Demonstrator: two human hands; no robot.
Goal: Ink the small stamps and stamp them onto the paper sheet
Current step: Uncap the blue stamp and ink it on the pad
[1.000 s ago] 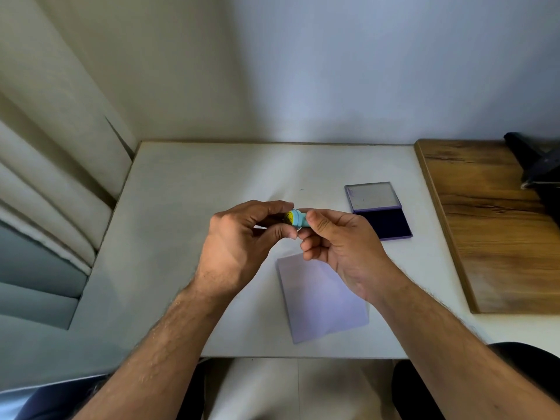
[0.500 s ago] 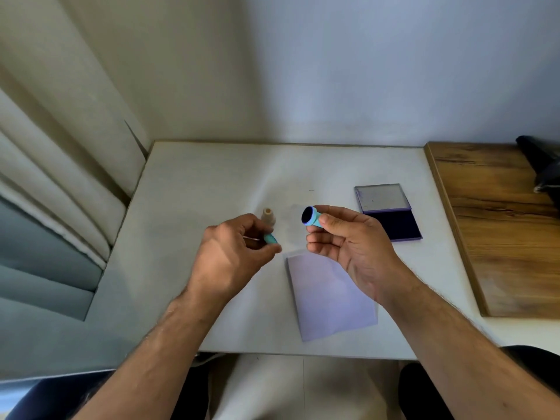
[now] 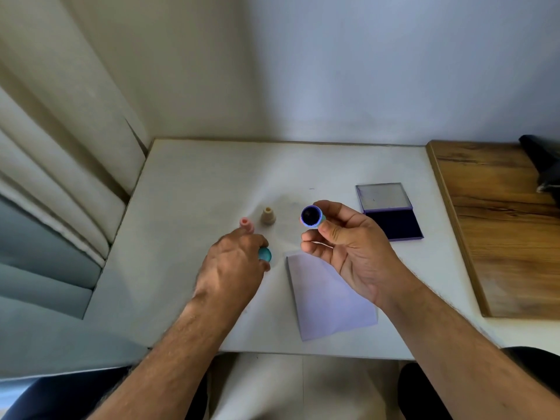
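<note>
Right hand (image 3: 348,250) at centre frame pinching blue stamp (image 3: 312,216), dark face up, above paper sheet (image 3: 330,301); left hand (image 3: 233,262) closed on teal cap (image 3: 265,254); risk judged: inked face smearing fingers, or missing open ink pad (image 3: 394,221) at right.

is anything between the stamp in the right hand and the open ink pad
Nothing visible. The right hand holds the stamp above the table, and the open ink pad lies just to its right with bare table between.
</note>
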